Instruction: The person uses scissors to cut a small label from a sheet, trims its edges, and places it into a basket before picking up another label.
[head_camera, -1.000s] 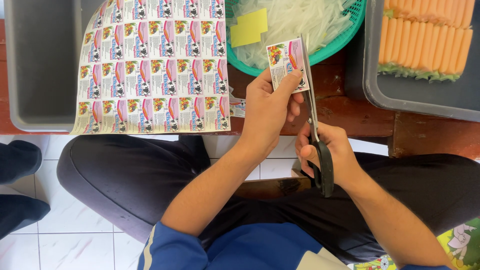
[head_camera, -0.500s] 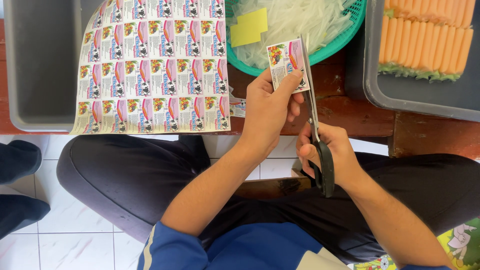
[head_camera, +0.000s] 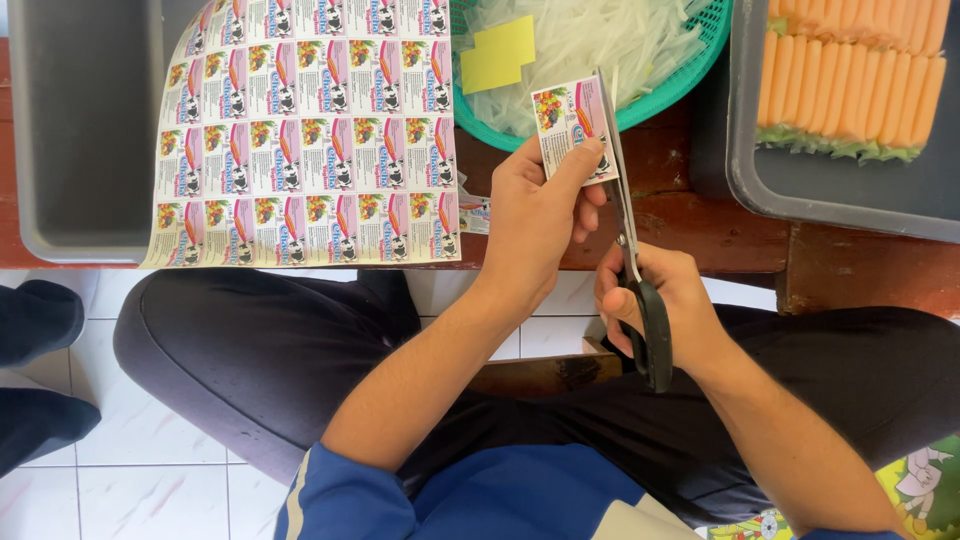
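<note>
- Head view, looking down over a blue top and dark trousers, knees apart above white floor tiles.
- Nearest: right hand (head_camera: 665, 305), fingers clenched through the black handles of a pair of scissors (head_camera: 630, 250), blades pointing away and nearly closed along the right edge of a small label (head_camera: 575, 125).
- Just left of it: left hand (head_camera: 535, 215), thumb and fingers grasping that single colourful label, held upright above the edge of the wooden surface (head_camera: 700, 215).
- Step in hand, as a judgement: trimming one label's edge; next likely calls for steady grip, then finishing the snip.
- Further left: large uncut sheet of printed labels (head_camera: 305, 135), draped over a grey tray (head_camera: 80, 130) and hanging off the surface.
- Beyond the hands: teal basket (head_camera: 680, 85) holding pale shreds and a yellow slip.
- Far right: second grey tray (head_camera: 850, 195) with a row of orange tubes (head_camera: 850, 80).
</note>
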